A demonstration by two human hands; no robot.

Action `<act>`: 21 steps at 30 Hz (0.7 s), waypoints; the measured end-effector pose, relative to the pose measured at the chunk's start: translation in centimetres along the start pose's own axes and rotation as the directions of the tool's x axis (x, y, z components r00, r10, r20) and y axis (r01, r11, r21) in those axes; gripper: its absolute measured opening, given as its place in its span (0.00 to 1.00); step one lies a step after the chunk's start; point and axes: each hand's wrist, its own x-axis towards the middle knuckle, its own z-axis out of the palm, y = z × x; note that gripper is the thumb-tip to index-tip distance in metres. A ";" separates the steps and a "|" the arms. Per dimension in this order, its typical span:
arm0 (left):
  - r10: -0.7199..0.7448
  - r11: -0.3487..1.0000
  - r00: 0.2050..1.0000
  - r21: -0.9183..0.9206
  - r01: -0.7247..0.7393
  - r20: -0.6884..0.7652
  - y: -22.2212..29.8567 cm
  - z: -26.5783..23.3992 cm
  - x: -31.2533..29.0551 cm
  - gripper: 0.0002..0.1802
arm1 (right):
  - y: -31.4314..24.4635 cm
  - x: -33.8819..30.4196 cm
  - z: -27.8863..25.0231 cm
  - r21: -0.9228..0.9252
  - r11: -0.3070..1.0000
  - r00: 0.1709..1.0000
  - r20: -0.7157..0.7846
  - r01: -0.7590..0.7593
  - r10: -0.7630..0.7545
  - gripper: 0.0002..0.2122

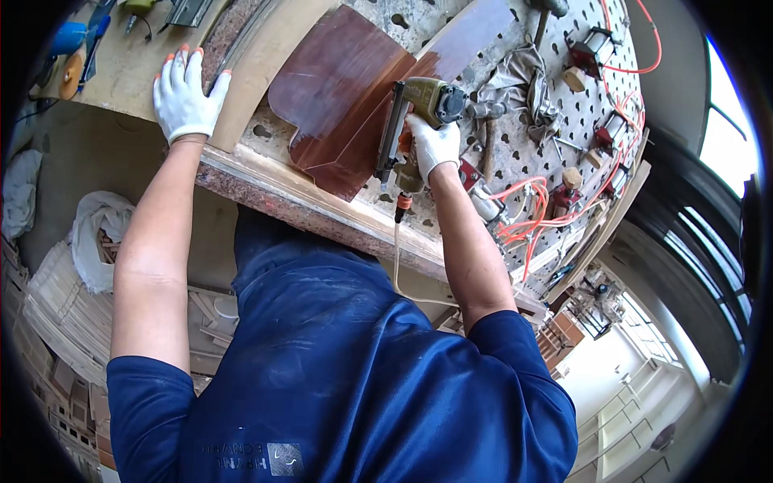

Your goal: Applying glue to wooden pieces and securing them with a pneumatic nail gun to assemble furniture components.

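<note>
Perforated metal fills much of the table (pixel 266 195), with the holes showing between tools, a grey cloth (pixel 522 76) and orange air lines (pixel 535 193) toward its right edge. Near the middle of the table's near edge lies a reddish-brown panel (pixel 334 80), and the nail gun (pixel 423 92) is over its right part; whether it touches the panel is hard to tell. Good handling here, in my judgement, means a firm hold, a nose kept off the left hand, no knocks to the glossy face, and slack in the pale hose (pixel 396 249) that drops over the near edge.

The right hand (pixel 435 143) is wrapped round the gun's handle, its forearm reaching up and slightly left. Well to the left, the other of the gloved hands (pixel 187 92) rests by the near edge, fingers spread, gripping nothing, arm nearly straight.
</note>
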 end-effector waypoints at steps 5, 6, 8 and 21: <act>-0.007 1.000 1.000 0.004 0.007 0.016 0.1 0.1 0.1 0.32 | 0.1 -0.4 0.2 -0.037 0.999 1.000 -0.018 0.008 -0.008 0.09; -0.004 1.000 1.000 0.002 0.004 0.012 0.1 0.1 0.1 0.32 | 0.2 -0.7 0.3 -0.042 0.999 1.000 -0.017 0.004 -0.004 0.08; 0.003 1.000 1.000 -0.002 -0.003 0.006 0.1 0.1 0.0 0.32 | 0.5 -1.2 0.4 -0.053 0.999 1.000 -0.014 -0.005 0.004 0.07; -0.011 1.000 1.000 0.009 0.011 0.021 0.0 -0.1 0.4 0.33 | 5.0 -2.7 1.0 -0.231 0.969 0.995 0.064 0.086 -0.073 0.11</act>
